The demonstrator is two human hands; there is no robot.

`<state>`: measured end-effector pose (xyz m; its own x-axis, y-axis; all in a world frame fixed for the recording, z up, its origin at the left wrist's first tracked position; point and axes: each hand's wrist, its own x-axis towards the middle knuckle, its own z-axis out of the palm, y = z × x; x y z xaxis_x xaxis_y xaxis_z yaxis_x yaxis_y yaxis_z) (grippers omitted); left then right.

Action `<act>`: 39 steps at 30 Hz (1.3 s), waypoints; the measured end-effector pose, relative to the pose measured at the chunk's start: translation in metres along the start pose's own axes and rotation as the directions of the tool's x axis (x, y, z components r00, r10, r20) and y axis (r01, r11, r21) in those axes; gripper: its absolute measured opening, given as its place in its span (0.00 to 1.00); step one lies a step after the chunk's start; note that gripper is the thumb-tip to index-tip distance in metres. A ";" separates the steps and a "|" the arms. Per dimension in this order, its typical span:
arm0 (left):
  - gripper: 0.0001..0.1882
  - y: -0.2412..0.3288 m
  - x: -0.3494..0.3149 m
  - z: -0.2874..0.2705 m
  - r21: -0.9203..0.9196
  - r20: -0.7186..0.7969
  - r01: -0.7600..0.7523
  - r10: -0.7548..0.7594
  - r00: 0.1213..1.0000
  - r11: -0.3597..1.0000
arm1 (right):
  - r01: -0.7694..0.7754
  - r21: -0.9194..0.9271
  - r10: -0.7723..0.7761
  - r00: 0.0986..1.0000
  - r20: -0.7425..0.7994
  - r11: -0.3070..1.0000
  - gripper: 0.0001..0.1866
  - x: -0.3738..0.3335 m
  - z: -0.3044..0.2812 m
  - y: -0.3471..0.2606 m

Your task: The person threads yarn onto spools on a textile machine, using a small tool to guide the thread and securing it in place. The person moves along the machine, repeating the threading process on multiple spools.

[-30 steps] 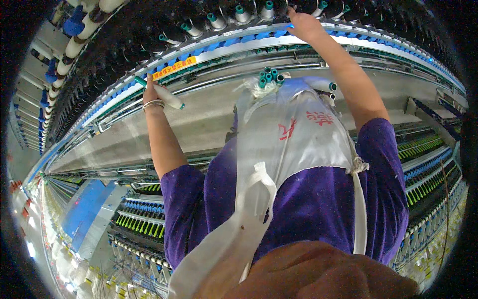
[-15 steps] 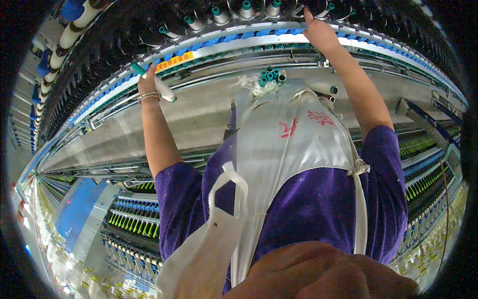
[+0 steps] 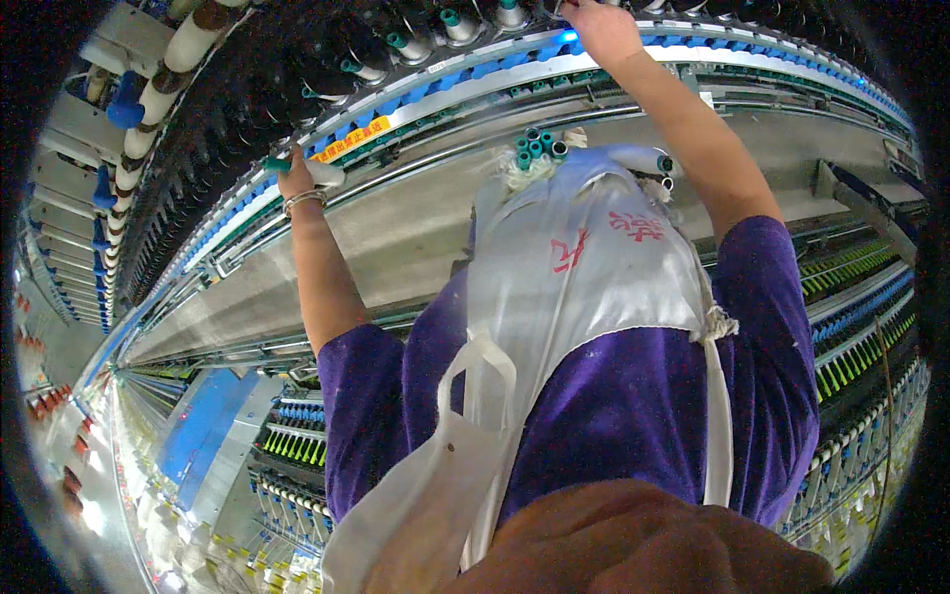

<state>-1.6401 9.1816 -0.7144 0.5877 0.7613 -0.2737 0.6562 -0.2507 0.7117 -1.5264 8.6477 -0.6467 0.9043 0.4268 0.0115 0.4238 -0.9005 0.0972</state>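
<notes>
My left hand (image 3: 295,180) is closed around a spinning bobbin (image 3: 325,175), a green tube wound with white yarn, held in front of the machine's rail. My right hand (image 3: 604,32) reaches up to the spindle row at the top edge. Its fingers are bent together there, and whatever they grip is hidden. To its left, several yarn bobbins (image 3: 460,28) with green tops stand on their spindles. Several green tubes (image 3: 534,148) poke out of the top of my white apron (image 3: 534,267), beside loose white fibre. Another white-wound bobbin (image 3: 633,156) lies at the apron's right side.
A long white and blue rail (image 3: 495,71) curves across in front of me, with a yellow label (image 3: 351,139) on it. White roving bobbins (image 3: 193,45) hang at upper left. Behind me stands another machine with green parts (image 3: 851,366). A dark metal bracket (image 3: 866,208) juts out at right.
The spindle row has slid left in view. My right hand has shifted left, its outstretched finger now bent in. The bobbin in my left hand has turned more level. A blue light shows by my right hand.
</notes>
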 end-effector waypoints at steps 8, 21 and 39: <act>0.20 0.013 -0.097 0.015 -0.488 0.039 -0.028 0.054 0.998 0.872 | -0.289 0.914 0.507 0.764 0.399 -0.285 0.13 -0.068 0.063 0.019; 0.12 0.090 -0.266 0.043 -0.066 0.265 -0.710 0.699 0.664 0.701 | -0.536 0.080 -0.325 0.617 0.716 -0.840 0.04 -0.021 0.241 -0.044; 0.18 0.207 -0.304 0.172 -0.271 0.224 -0.963 0.973 -0.061 0.002 | -0.365 0.923 -0.050 0.926 0.373 0.118 0.13 -0.156 -0.119 0.128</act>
<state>-1.6014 8.7956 -0.5958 0.7087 -0.4241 0.5637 -0.6923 -0.5717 0.4403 -1.6198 8.4755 -0.5176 0.8359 0.4095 -0.3655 -0.2328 -0.3385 -0.9117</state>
